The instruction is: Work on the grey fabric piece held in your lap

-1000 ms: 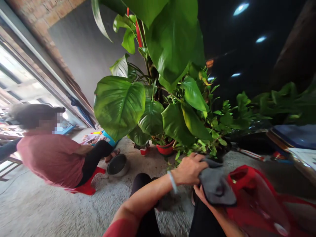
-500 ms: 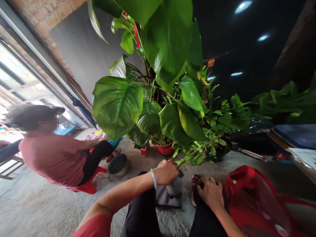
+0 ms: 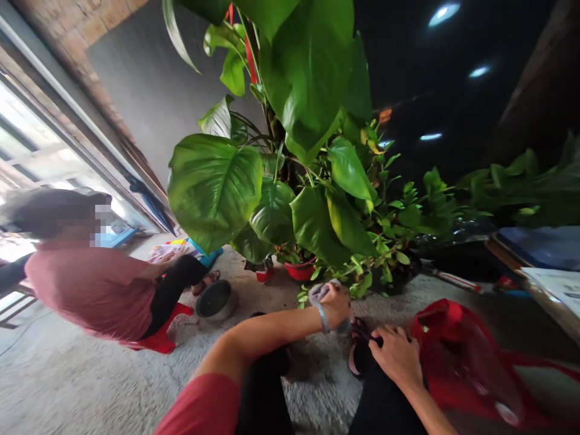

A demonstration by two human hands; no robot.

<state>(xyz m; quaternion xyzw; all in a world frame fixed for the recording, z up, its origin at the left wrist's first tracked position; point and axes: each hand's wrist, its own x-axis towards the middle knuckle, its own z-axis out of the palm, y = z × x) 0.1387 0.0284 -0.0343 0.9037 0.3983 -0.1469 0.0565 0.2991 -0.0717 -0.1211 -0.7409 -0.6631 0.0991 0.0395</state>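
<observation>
My left hand (image 3: pixel 336 307), with a pale bangle at the wrist, is closed on a soft grey cloth item (image 3: pixel 321 292), partly hidden by the fingers and blurred. It is off the floor, in front of the plants. From its right side a dark curved strip (image 3: pixel 361 331) reaches toward my right hand (image 3: pixel 399 355); I cannot tell whether it is part of the cloth item. The right hand is over my right knee, its fingers curled, with the strip's end at the thumb side. Below the strip shows my sandalled foot (image 3: pixel 356 360).
A large-leaved potted plant (image 3: pixel 217 187) rises ahead from a red pot (image 3: pixel 299 270). To the right lies a red bag (image 3: pixel 446 344). At left a person (image 3: pixel 90 284) sits on a red stool (image 3: pixel 156 345), beside a grey basin (image 3: pixel 217 302). Papers (image 3: pixel 559 290) are stacked far right.
My left hand has lifted the grey cloth item from low between my knees, moving up and right toward my right hand. The right hand has barely moved; the dark strip now shows at its thumb.
</observation>
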